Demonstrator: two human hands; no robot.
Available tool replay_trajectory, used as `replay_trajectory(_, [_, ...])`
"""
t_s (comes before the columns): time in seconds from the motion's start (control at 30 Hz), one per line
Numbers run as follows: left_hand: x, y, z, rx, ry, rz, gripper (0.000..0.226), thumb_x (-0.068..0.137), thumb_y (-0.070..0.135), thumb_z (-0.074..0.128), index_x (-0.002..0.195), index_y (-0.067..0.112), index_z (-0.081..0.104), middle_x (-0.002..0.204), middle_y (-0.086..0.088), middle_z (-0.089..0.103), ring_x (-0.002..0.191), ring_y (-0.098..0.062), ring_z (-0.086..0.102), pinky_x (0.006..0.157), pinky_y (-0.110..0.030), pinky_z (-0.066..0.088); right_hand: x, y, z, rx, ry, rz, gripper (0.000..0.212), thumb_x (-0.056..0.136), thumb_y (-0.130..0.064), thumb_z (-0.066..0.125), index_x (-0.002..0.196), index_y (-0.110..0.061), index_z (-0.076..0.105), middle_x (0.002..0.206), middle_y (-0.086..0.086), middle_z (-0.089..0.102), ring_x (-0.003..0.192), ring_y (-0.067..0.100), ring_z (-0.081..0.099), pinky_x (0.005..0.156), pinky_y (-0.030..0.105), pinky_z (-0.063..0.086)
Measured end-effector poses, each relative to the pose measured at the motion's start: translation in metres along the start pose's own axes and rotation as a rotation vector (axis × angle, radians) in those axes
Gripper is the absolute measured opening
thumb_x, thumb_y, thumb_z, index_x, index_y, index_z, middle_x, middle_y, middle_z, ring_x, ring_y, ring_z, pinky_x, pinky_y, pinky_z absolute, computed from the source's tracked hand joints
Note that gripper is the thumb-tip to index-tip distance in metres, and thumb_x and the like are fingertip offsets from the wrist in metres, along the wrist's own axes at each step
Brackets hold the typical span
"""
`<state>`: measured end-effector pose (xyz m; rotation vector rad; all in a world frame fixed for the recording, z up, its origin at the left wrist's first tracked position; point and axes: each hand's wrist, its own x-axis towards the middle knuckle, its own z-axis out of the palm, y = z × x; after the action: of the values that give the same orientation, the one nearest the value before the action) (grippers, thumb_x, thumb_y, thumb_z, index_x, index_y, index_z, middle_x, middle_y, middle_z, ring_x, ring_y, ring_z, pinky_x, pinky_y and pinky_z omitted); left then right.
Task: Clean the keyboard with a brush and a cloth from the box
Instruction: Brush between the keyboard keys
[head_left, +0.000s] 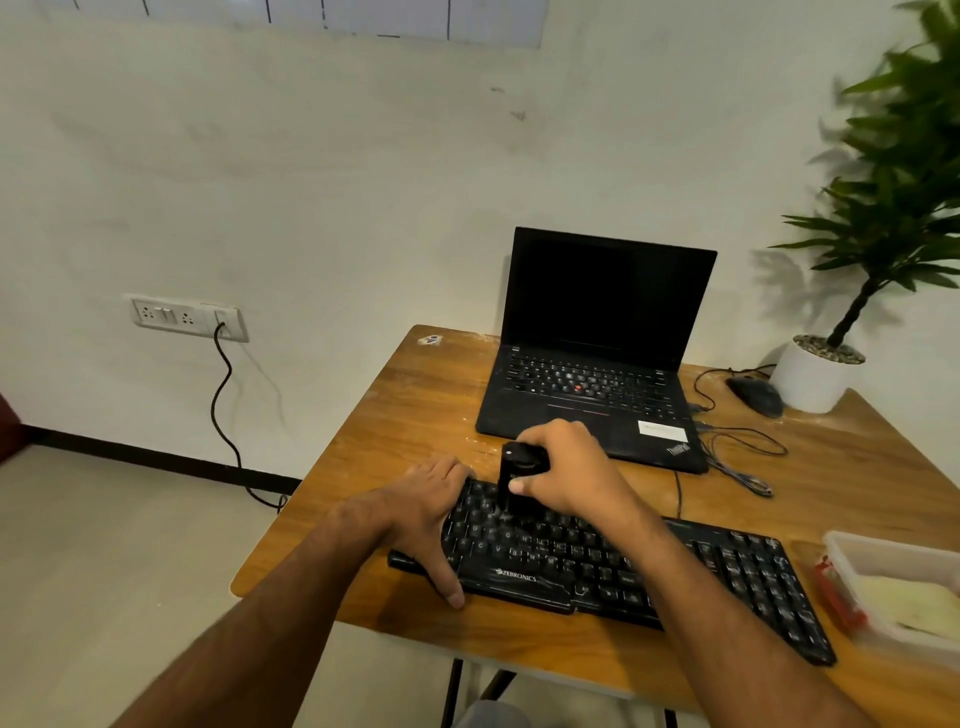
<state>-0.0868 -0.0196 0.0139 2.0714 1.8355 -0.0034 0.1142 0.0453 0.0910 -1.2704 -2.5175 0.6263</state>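
A black Zebronics keyboard (675, 571) lies across the front of the wooden table (415, 415). My right hand (566, 467) grips a black brush (514, 478) upright, its lower end down on the keys in the keyboard's upper left area. My left hand (431, 514) clamps the keyboard's left end, fingers over the back edge and thumb at the front edge. A clear plastic box (852, 556) stands at the right edge, with a pale cloth (904, 603) inside it.
An open black laptop (597, 374) stands just behind the keyboard, cables trailing to its right. A black mouse (756, 395) and a white potted plant (815, 374) sit at the back right. A red packet (836, 597) lies against the box.
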Motion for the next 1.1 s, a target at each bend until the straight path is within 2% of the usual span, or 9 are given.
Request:
replay_trajectory(0.17, [-0.001,0.002,0.0,-0.013,0.007,-0.002,0.13,0.049,0.063,0.098,0.152,0.029,0.026,0.142,0.01,0.031,0.129,-0.012,0.032,0.117,-0.039,0.036,0.004,0.011,-0.016,-0.092,-0.098,0.071,0.026,0.077,-0.022,0.086,0.101,-0.02,0.075,0.096,-0.002,0.069,0.092,0.017,0.064,0.075,0.03,0.048])
replay_trajectory(0.33, [-0.001,0.003,0.0,-0.008,0.013,0.003,0.13,0.049,0.063,0.098,0.151,0.029,0.025,0.141,0.011,0.031,0.128,-0.011,0.032,0.117,-0.037,0.036,0.0,0.011,-0.009,-0.02,0.02,0.056,0.028,0.077,-0.023,0.086,0.102,-0.019,0.074,0.092,-0.005,0.069,0.093,0.016,0.066,0.077,0.029,0.049])
replay_trajectory(0.47, [0.0,0.002,0.0,-0.016,0.008,-0.006,0.129,0.05,0.061,0.099,0.151,0.029,0.026,0.143,0.01,0.031,0.13,-0.011,0.032,0.118,-0.037,0.034,-0.007,0.014,-0.005,-0.014,-0.073,0.026,0.028,0.076,-0.022,0.087,0.101,-0.024,0.075,0.096,-0.005,0.071,0.093,0.014,0.066,0.08,0.031,0.053])
replay_trajectory(0.6, [0.0,0.001,0.0,-0.014,0.01,0.001,0.129,0.05,0.062,0.098,0.151,0.029,0.025,0.142,0.011,0.031,0.128,-0.01,0.031,0.117,-0.037,0.035,-0.005,0.022,-0.017,0.03,0.055,0.06,0.022,0.075,-0.021,0.087,0.094,-0.023,0.076,0.087,-0.006,0.07,0.09,0.015,0.065,0.075,0.029,0.047])
replay_trajectory(0.8, [0.002,0.0,0.001,-0.002,-0.004,-0.003,0.132,0.048,0.065,0.097,0.151,0.029,0.024,0.142,0.011,0.031,0.129,-0.011,0.031,0.119,-0.041,0.035,-0.014,0.03,-0.014,0.031,-0.064,0.073,0.027,0.076,-0.022,0.087,0.1,-0.026,0.075,0.091,-0.007,0.071,0.089,0.01,0.066,0.075,0.027,0.049])
replay_trajectory(0.93, [0.002,0.0,0.001,0.002,-0.003,0.005,0.131,0.049,0.065,0.097,0.152,0.028,0.024,0.141,0.01,0.031,0.128,-0.01,0.032,0.118,-0.039,0.036,-0.012,0.037,-0.019,0.026,0.064,0.112,0.021,0.076,-0.024,0.086,0.093,-0.026,0.074,0.086,-0.009,0.068,0.089,0.012,0.065,0.068,0.024,0.043])
replay_trajectory(1.03, [0.002,-0.001,0.003,0.014,-0.007,0.003,0.133,0.048,0.067,0.096,0.152,0.027,0.024,0.141,0.01,0.031,0.128,-0.01,0.032,0.119,-0.04,0.036,-0.02,0.04,-0.011,0.023,-0.012,0.102,0.025,0.077,-0.024,0.086,0.098,-0.028,0.075,0.089,-0.009,0.07,0.085,0.008,0.064,0.062,0.018,0.041])
replay_trajectory(1.1, [0.003,-0.001,0.003,0.014,-0.012,0.0,0.133,0.048,0.067,0.096,0.152,0.027,0.024,0.141,0.01,0.031,0.128,-0.011,0.032,0.119,-0.041,0.036,-0.023,0.04,-0.016,0.036,-0.077,0.094,0.03,0.076,-0.022,0.087,0.103,-0.028,0.075,0.093,-0.008,0.071,0.087,0.006,0.064,0.067,0.019,0.046])
